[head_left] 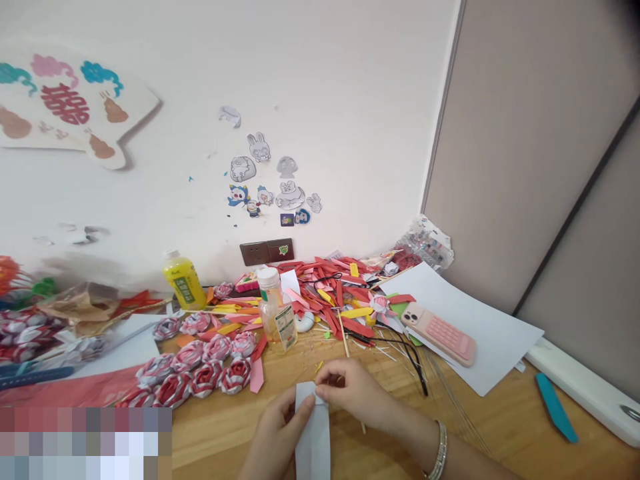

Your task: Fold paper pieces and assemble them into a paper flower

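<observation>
White paper strip lies near the worktop edge, pinched at its top by the left hand and right hand; only its first fold begun, while finished paper roses lie beside

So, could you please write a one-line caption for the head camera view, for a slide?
Both hands, left hand and right hand, fold a pale paper strip on a wooden table beside paper roses.

A matt grey-white folded paper strip lies on the smooth light wooden table; nearby, a glossy clear plastic bottle and matt white paper sheet.
</observation>
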A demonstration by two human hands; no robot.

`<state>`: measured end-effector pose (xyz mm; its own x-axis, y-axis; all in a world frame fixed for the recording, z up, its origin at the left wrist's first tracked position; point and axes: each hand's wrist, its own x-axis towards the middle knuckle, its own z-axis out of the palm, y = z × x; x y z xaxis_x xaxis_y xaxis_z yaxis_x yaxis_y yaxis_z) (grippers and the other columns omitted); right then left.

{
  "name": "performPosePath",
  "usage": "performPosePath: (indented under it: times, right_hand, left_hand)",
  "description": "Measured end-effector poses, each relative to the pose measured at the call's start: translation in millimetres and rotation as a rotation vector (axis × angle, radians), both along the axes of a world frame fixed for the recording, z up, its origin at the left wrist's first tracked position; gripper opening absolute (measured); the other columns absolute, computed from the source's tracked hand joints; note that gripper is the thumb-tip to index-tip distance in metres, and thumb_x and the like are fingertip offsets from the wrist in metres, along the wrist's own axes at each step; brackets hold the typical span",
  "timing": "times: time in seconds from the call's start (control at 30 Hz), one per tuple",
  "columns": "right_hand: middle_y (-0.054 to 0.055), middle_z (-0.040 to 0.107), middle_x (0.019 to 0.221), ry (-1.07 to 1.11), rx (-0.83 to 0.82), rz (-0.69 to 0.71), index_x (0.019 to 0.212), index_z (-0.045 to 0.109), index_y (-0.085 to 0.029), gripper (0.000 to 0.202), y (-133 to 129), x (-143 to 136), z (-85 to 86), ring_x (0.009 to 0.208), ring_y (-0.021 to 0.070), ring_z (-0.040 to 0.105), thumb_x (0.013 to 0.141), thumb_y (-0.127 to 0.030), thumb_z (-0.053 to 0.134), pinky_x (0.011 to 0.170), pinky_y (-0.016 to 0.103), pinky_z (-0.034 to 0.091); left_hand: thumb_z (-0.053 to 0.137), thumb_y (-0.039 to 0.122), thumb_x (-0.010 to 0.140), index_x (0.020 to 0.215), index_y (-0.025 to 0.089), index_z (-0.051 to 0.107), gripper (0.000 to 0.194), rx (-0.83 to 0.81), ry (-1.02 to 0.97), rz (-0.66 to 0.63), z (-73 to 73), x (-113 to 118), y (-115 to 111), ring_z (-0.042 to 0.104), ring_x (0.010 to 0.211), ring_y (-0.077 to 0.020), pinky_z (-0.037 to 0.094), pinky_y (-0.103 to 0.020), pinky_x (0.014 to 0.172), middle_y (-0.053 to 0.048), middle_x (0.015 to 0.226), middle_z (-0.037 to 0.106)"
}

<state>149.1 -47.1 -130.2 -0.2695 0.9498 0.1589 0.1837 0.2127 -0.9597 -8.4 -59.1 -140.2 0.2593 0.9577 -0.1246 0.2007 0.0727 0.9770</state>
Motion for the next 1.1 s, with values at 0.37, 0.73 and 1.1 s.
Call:
performPosePath:
  times: [0.37,0.73,1.1]
  right_hand:
    - [-0.002,0.055,0.062,0.085,-0.043,0.006,0.069,0.062,-0.013,0.009,-2,-3,-2.2,0.060,0.0097,0.049,0.071,-0.019,0.056,0.056,0.019,0.037]
    - [-0.002,0.054,0.062,-0.002,-0.008,0.016,0.070,0.063,-0.013,0.007,0,0,-1.0,0.058,0.0085,0.045,0.069,-0.017,0.057,0.054,0.018,0.034]
    - [-0.002,0.054,0.062,-0.071,0.024,-0.011,0.069,0.061,-0.014,0.006,-3,-2,1.3,0.059,0.0089,0.046,0.070,-0.015,0.055,0.053,0.018,0.034]
  left_hand:
    - [0.054,0.045,0.070,0.072,0.015,0.060,0.031,0.068,0.080,-0.012,-0.8,0,2,0.049,0.060,-0.0159,0.039,-0.025,0.054,-0.001,0.064,0.059]
    - [0.054,0.045,0.069,0.070,0.014,0.058,0.031,0.070,0.116,-0.026,-4.5,0,3,0.052,0.065,-0.0182,0.040,-0.027,0.057,-0.002,0.067,0.059]
    - [0.053,0.049,0.069,0.067,0.014,0.059,0.035,0.094,0.144,-0.004,-9.5,-1,5,0.048,0.057,-0.0154,0.037,-0.025,0.052,0.000,0.060,0.055]
